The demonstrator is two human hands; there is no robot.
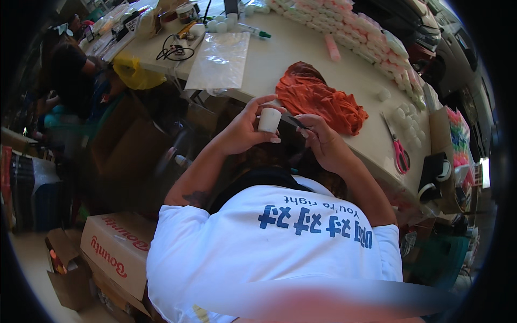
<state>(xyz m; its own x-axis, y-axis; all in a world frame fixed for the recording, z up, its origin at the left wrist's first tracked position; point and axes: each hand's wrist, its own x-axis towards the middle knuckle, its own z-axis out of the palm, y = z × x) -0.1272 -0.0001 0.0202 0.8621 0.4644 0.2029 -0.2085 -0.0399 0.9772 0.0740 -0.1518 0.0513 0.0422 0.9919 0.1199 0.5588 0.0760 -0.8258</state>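
Note:
My left hand [243, 130] is curled round a small white tapered cup-like piece [269, 120], holding it up off the near edge of the table. My right hand [322, 141] pinches a slim dark tool [296, 123]. Its thin tip points toward the white piece; whether it is a knife cannot be made out, nor whether the two touch. Just beyond my hands a crumpled orange-red cloth [322, 102] lies on the white table [272, 59]. Pink-handled scissors [399, 153] rest to the right, beside several loose white pieces [408, 123].
Pink and white packets [350, 27] are heaped along the far right side. A clear plastic bag [219, 60], a green-capped marker [256, 31] and a black cable [175, 49] lie at the far left. A person [72, 72] sits left, near a yellow bag [139, 76]. A cardboard box [116, 250] stands lower left.

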